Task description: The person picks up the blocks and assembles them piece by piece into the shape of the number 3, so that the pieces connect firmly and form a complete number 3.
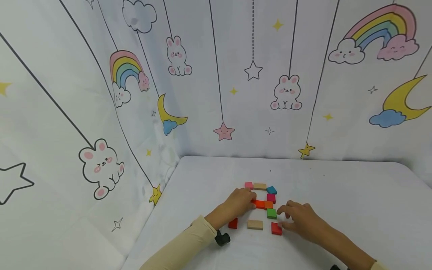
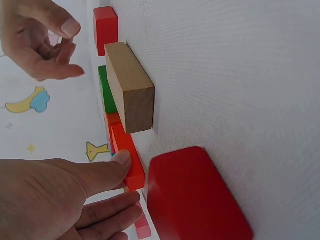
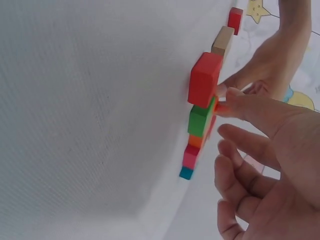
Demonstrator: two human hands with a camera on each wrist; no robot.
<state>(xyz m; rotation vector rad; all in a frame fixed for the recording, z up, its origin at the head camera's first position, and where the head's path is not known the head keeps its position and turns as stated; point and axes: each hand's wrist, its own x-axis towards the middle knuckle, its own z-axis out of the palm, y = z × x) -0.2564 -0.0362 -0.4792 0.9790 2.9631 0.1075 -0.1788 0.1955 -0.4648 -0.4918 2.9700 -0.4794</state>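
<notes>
My left hand [image 1: 237, 204] pinches the left end of an orange-red block [image 1: 259, 204], its thumb on the near side in the left wrist view. Butted against that block's right end is an orange block [image 1: 268, 204]. My right hand [image 1: 300, 219] hovers with loosely bent, parted fingers beside a green block [image 1: 271, 213] and a red block [image 1: 276, 228]. Nothing sits between its thumb and fingers in the right wrist view. A plain wooden block [image 1: 255, 225] lies left of that red block, and another red block [image 1: 233, 223] is near my left wrist.
On the white table [image 1: 354, 210], a pink block [image 1: 248, 185], a plain wooden block [image 1: 260, 186] and a blue block [image 1: 271, 190] form the far row. A magenta block [image 1: 271, 198] lies below the blue one. Printed cloth [image 1: 202, 93] hangs behind and at left.
</notes>
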